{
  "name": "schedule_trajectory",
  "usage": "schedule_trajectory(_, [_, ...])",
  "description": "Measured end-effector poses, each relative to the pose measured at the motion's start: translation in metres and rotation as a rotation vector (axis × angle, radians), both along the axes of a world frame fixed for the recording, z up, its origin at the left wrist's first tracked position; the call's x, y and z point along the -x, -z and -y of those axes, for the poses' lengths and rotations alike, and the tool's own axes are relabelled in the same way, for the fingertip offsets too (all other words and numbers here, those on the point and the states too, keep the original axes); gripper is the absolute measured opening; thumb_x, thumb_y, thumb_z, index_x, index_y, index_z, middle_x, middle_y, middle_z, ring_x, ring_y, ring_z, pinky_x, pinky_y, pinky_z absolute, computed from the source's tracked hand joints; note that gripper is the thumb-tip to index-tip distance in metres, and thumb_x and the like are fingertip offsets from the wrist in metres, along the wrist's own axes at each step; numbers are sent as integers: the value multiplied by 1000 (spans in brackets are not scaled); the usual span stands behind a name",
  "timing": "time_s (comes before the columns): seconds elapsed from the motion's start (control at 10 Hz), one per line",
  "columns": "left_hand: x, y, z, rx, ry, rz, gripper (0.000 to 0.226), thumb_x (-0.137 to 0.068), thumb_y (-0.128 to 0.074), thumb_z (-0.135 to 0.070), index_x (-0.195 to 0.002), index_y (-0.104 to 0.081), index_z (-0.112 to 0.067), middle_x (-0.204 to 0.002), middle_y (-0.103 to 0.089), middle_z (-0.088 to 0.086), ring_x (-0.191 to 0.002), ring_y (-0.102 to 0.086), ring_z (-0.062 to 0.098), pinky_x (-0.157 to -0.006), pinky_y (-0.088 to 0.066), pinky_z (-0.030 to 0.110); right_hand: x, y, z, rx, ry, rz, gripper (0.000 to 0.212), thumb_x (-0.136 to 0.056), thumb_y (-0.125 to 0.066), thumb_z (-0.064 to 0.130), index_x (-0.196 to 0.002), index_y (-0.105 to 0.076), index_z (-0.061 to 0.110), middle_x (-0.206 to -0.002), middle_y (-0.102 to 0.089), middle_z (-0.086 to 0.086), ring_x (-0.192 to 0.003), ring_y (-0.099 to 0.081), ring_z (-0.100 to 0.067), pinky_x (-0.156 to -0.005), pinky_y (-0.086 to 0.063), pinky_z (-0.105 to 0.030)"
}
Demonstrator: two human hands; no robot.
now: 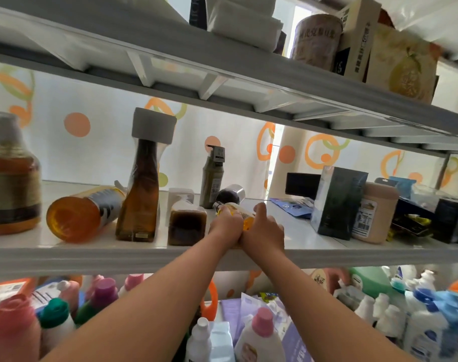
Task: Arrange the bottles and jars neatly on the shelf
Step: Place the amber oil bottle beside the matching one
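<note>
Both my hands reach onto the middle shelf point(92, 250). My left hand point(226, 227) and my right hand point(264, 231) together grip a small yellow bottle point(244, 216) with a silver cap, which is tilted over just above the shelf. Behind it lies a dark bottle with a shiny metal cap point(231, 195). To the left stand a short brown jar point(186, 222), a tall brown bottle with a grey cap point(141, 189), and a large amber pump bottle point(11, 178). An orange bottle point(81, 214) lies on its side. A grey-green pump bottle point(212, 178) stands at the back.
On the right of the shelf stand a dark green box point(337, 202), a beige jar point(376, 212) and some packets. The upper shelf point(248, 82) carries boxes and a tin. Below, several detergent and lotion bottles point(261, 333) crowd the lower shelf.
</note>
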State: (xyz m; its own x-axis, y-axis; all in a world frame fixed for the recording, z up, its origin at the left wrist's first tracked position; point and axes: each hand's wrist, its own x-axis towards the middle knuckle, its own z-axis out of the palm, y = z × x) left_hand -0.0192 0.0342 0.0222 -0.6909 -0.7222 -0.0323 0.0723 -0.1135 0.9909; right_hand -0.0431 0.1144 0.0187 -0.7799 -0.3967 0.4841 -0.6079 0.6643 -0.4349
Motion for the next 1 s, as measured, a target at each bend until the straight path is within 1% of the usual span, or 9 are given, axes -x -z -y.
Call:
schedule_trajectory(0.1, [8, 0, -1, 633, -34, 270, 47, -98, -36, -9, -143, -25, -3, -141, -40, 24, -130, -41, 37, -104, -38, 30, -3, 11, -6, 89, -112, 18, 65, -75, -69, 41, -122, -29, 19, -109, -49, -11, -95, -56, -28, -68, -39, -29])
schedule_trajectory(0.2, [7, -1, 1, 493, -53, 188, 41, -99, -31, -15, -137, -35, 1, -139, -44, 23, -128, -44, 35, -106, -36, 36, -2, 15, 0, 78, -126, -29, 64, -78, -69, 36, -124, -31, 16, -111, -51, -12, -98, -57, -28, -73, -45, -30])
schedule_trajectory(0.3, [7, 0, -4, 608, -81, 238, 46, -100, -23, -28, -140, -36, -9, -139, -45, 18, -128, -43, 34, -106, -33, 41, 2, 11, 3, 85, -126, -17, 60, -79, -70, 29, -124, -32, 15, -110, -54, -14, -96, -59, -27, -76, -47, -30])
schedule_trajectory(0.5, [-10, -3, -5, 558, -40, 253, 45, -100, -23, -30, -136, -39, -8, -133, -49, 19, -123, -47, 34, -106, -37, 43, -3, 15, 6, 139, -118, -39, 61, -79, -71, 33, -124, -34, 15, -108, -54, -13, -94, -59, -25, -74, -46, -27])
schedule_trajectory(0.6, [-10, -2, -6, 550, -23, 268, 45, -101, -20, -28, -136, -38, -6, -132, -50, 19, -121, -49, 32, -105, -39, 43, -2, 19, 8, 117, -111, -46, 66, -78, -71, 34, -128, -31, 17, -113, -54, -14, -99, -58, -26, -79, -47, -29])
schedule_trajectory(0.7, [-14, -5, -16, 644, -19, 285, 44, -100, -22, -27, -134, -41, -6, -131, -51, 19, -120, -49, 31, -99, -38, 37, 2, 18, 0, 118, -82, -93, 79, -76, -72, 31, -137, -23, 21, -122, -50, -15, -111, -51, -29, -89, -45, -34])
schedule_trajectory(0.8, [-29, -12, -22, 672, -42, 182, 45, -99, -24, -23, -138, -38, -5, -134, -51, 17, -122, -49, 29, -97, -38, 34, -7, 9, 2, 193, -80, -266, 71, -79, -70, 29, -138, -32, 19, -131, -48, -10, -121, -43, -26, -98, -39, -33])
schedule_trajectory(0.9, [-48, -20, -16, 773, -132, 82, 40, -100, -31, -16, -137, -39, -2, -135, -52, 16, -119, -55, 28, -99, -44, 35, -20, -4, 11, 219, -173, -345, 52, -84, -65, 29, -131, -44, 18, -131, -50, -7, -119, -45, -20, -101, -36, -30])
schedule_trajectory(1.0, [-66, -23, -5, 867, -156, 105, 35, -99, -34, -18, -123, -52, 0, -123, -60, 17, -110, -60, 30, -92, -47, 35, -37, -14, 18, 215, -304, -365, 49, -83, -67, 23, -127, -49, 13, -127, -54, -7, -118, -48, -20, -103, -37, -30])
